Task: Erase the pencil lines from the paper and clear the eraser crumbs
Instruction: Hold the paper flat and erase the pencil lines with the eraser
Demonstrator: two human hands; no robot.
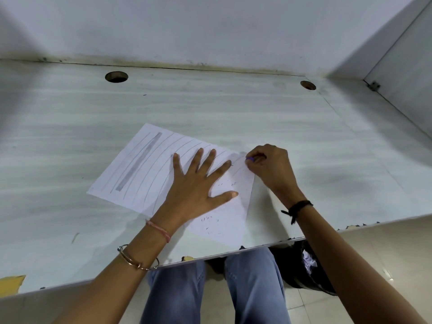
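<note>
Desk (257, 113): two cable holes, upper left (116, 76) and upper right (308, 85). One paper (105, 189) at frame centre, long axis upper left to lower right. Your left hand (194, 190) lies spread flat on it and hides the mid-section of the pencil lines (163, 155), so there's no exact count. One grey shaded bar (140, 162) at its left. Your right hand (268, 169) pinches one purple eraser (249, 158) at the sheet's right edge. Crumbs (210, 222) in two patches near your left hand.

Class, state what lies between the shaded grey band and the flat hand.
Curved pencil lines on the paper, shown in the head view.
</note>
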